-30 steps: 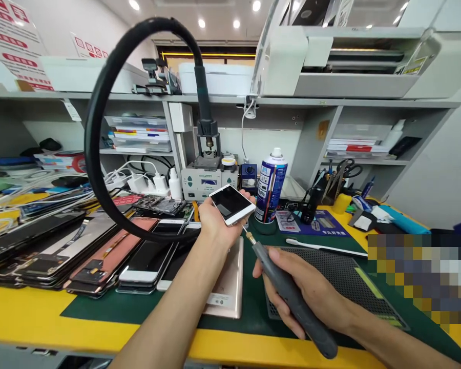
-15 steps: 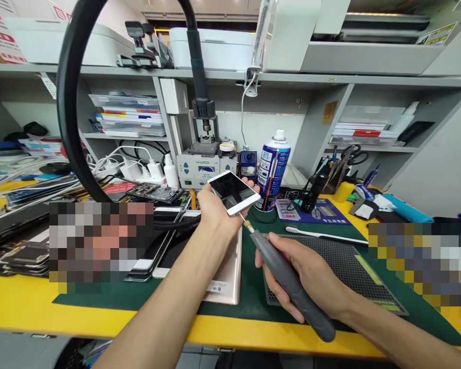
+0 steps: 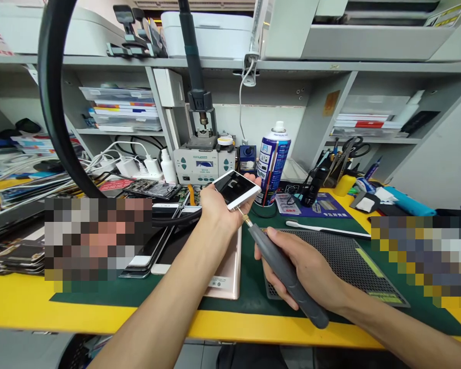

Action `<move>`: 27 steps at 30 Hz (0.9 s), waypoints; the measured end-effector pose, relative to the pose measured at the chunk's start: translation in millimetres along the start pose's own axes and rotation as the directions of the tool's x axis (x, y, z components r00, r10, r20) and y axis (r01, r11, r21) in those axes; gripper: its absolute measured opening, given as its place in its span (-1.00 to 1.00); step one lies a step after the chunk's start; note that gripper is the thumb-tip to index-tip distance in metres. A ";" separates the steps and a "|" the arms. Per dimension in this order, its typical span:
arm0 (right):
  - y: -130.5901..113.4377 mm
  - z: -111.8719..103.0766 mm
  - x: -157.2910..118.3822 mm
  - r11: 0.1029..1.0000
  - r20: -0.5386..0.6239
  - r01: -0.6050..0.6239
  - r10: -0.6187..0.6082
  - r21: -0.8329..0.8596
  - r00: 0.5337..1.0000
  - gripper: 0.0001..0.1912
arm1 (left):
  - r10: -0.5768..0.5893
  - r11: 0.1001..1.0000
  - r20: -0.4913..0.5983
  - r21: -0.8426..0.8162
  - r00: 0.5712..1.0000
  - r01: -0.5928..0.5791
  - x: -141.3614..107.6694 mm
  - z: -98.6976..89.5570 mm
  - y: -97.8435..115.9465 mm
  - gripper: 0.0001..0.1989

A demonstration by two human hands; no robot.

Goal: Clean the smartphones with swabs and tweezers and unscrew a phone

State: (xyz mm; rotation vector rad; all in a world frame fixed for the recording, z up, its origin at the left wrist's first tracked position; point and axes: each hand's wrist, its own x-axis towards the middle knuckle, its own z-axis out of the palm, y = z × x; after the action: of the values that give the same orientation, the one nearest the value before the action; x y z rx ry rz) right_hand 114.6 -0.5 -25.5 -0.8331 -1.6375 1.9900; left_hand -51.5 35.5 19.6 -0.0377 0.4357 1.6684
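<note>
A white phone with a dark screen [image 3: 235, 188] rests in my left hand [image 3: 219, 211], gripped along its edges above the mat, screen up. My right hand [image 3: 297, 264] is wrapped round the thick grey handle of a screwdriver [image 3: 278, 261]. The thin tip of the tool meets the phone's lower edge; the exact contact is too small to make out. Below my left forearm a rose-gold tablet [image 3: 232, 266] lies on the green mat [image 3: 249, 297]. A blue and white spray can [image 3: 272, 164] stands just behind the phone.
A perforated grey pad [image 3: 330, 256] and a white brush [image 3: 326, 229] lie on the right. Stacked phones and parts [image 3: 19, 251] fill the left. A grey soldering or hot-air station [image 3: 204, 165] stands behind, with a thick black hose [image 3: 48, 102] looping at left.
The view has shifted slightly, so shelves and hose sit higher and further left. The phone is tilted a little differently in my left hand, and the screwdriver handle has moved slightly up and left.
</note>
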 end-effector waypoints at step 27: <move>-1.0 -1.5 -0.7 0.997 0.065 0.041 -0.046 0.066 0.997 -0.56 | -0.066 0.998 -0.006 -0.001 0.998 0.066 3.6 0.6 -3.7 -0.56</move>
State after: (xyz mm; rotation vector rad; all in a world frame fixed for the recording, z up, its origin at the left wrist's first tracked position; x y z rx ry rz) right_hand 116.1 0.4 -24.6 -0.7090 -1.6048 2.0490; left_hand -48.3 39.4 18.2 -0.0569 0.4343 1.6043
